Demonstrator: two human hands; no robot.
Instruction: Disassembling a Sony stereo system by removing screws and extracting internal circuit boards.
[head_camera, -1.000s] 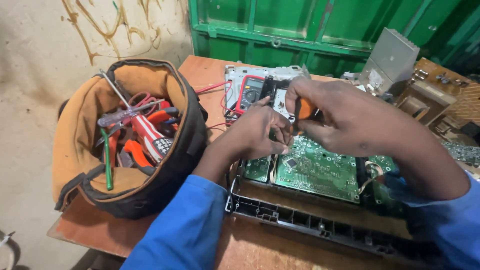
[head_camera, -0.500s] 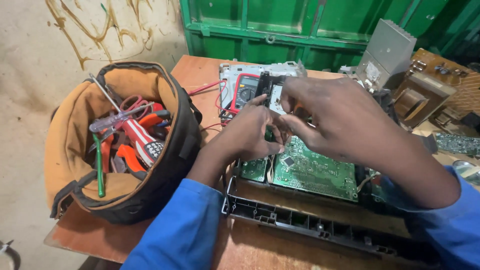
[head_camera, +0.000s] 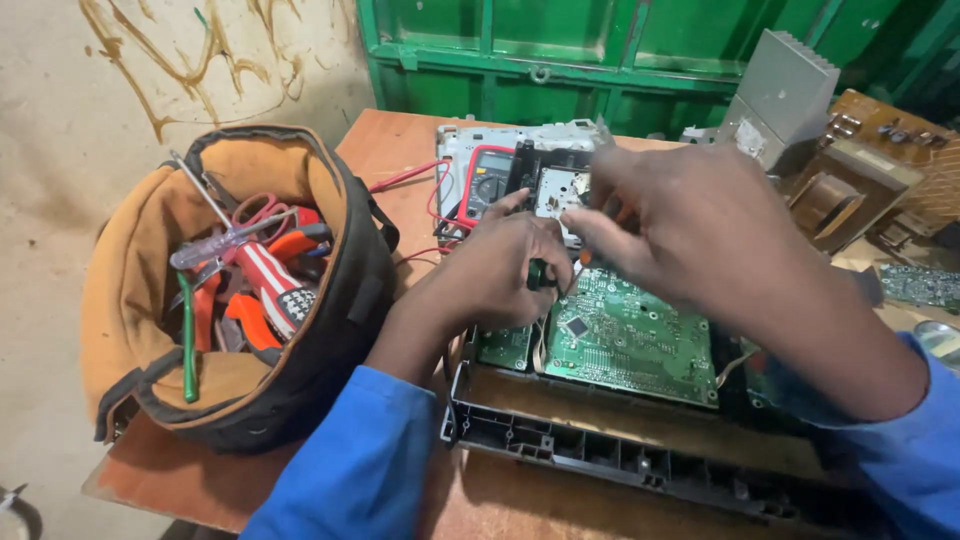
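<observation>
My left hand (head_camera: 505, 265) rests at the top edge of a green circuit board (head_camera: 630, 335), its fingers curled around a small dark part (head_camera: 537, 274). My right hand (head_camera: 700, 235) hovers over the same spot, closed on an orange-handled tool (head_camera: 586, 257) that shows only between the fingers. The board lies inside an open black device chassis (head_camera: 600, 450) on the wooden table (head_camera: 390, 150). Just behind the hands sit a white mechanism (head_camera: 556, 188) and a red-edged multimeter (head_camera: 487, 187) with red leads.
A brown and black tool bag (head_camera: 330, 300) with pliers and screwdrivers stands on the left. At the back right are a grey metal heat sink (head_camera: 785, 95), a brown transformer (head_camera: 830, 200) and loose boards (head_camera: 920, 285). A green metal door (head_camera: 600, 50) is behind.
My right hand has turned and dropped over the board's top edge, hiding most of the orange handle. My left hand stays at the same spot.
</observation>
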